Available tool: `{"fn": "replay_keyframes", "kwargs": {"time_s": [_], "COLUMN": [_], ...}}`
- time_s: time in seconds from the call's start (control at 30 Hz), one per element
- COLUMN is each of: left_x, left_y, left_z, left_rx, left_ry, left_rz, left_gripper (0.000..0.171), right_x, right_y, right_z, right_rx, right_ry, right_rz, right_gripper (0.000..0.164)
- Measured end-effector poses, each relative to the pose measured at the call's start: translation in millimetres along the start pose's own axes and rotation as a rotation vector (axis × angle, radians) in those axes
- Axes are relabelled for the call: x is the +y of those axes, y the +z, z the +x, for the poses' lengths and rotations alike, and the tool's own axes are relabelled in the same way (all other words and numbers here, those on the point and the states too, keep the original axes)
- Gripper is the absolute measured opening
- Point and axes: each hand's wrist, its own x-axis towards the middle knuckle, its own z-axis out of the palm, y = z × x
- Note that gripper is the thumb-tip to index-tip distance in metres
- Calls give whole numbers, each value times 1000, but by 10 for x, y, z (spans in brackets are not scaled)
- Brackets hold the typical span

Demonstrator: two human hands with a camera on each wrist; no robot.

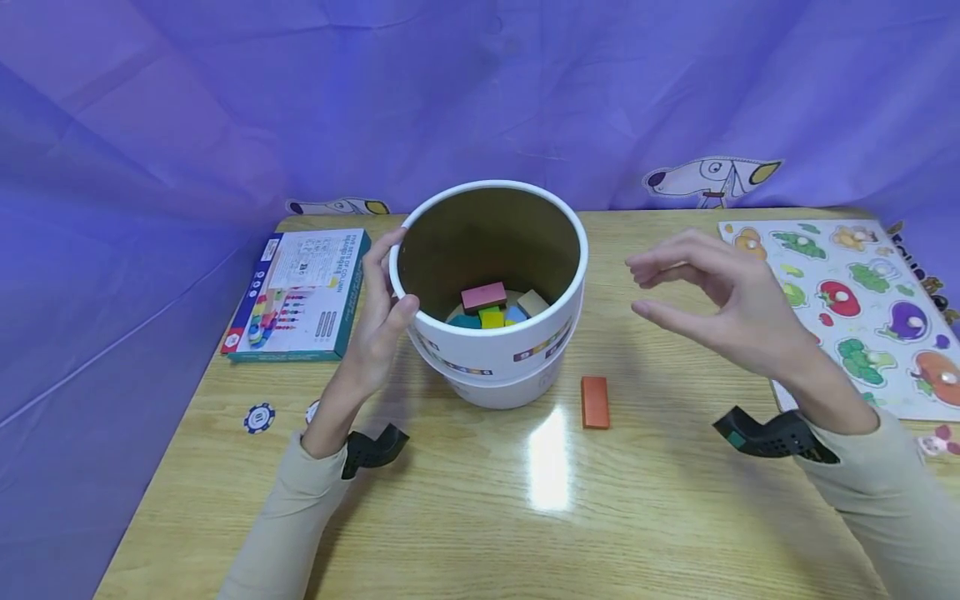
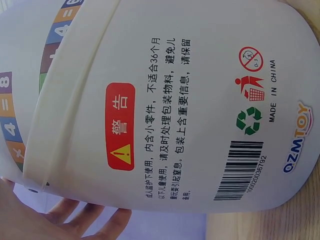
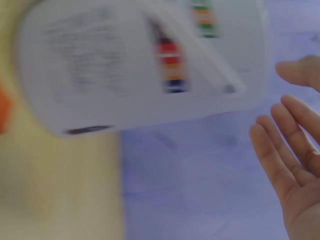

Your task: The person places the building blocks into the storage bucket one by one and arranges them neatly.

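A white bucket (image 1: pixel 501 394) stands upright on the table with several coloured blocks inside, among them a pink block (image 1: pixel 483 296) and a yellow one (image 1: pixel 492 317). My left hand (image 1: pixel 375 337) holds the bucket's left side at the rim, thumb toward the front and fingers round the outer wall. In the left wrist view these fingers (image 2: pixel 112 225) lie beside the printed wall. To the right of the bucket my right hand (image 1: pixel 738 304) hovers in the air, thumb and fingers apart with nothing between them. A red-orange block (image 1: pixel 596 402) lies on the table between bucket and right hand.
A flat boxed toy (image 1: pixel 300 292) lies at the left, with a poker chip (image 1: pixel 259 418) in front and another partly hidden by the left wrist. A vegetable puzzle board (image 1: pixel 855 308) lies at the right. Purple cloth (image 1: pixel 480 92) hangs behind the wooden table (image 1: pixel 465 517).
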Motion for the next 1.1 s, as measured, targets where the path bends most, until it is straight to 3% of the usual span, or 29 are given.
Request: {"fn": "replay_keyframes", "kwargs": {"time_s": [0.13, 0.3, 0.47, 0.87, 1.0, 1.1], "left_x": [1, -4, -13, -10, -8, 1], "left_y": [19, 21, 13, -9, -12, -12], "left_z": [-12, -11, -3, -9, -7, -1], "left_rx": [0, -6, -18, -17, -10, -3], "left_ry": [-16, -12, -7, -3, 6, 6], "left_rz": [6, 11, 3, 16, 22, 25], "left_gripper": [90, 90, 89, 89, 89, 89], "right_x": [232, 495, 620, 665, 652, 627], "right_y": [107, 334, 529, 679, 608, 474], "right_z": [-336, -695, -885, -855, -803, -745], "right_rx": [-36, -200, -324, -376, -418, -401], "right_ry": [89, 200, 281, 279, 306, 299], "right_rz": [-138, -273, -351, -407, -410, -422], "right_gripper": [48, 49, 58, 60, 60, 60]}}
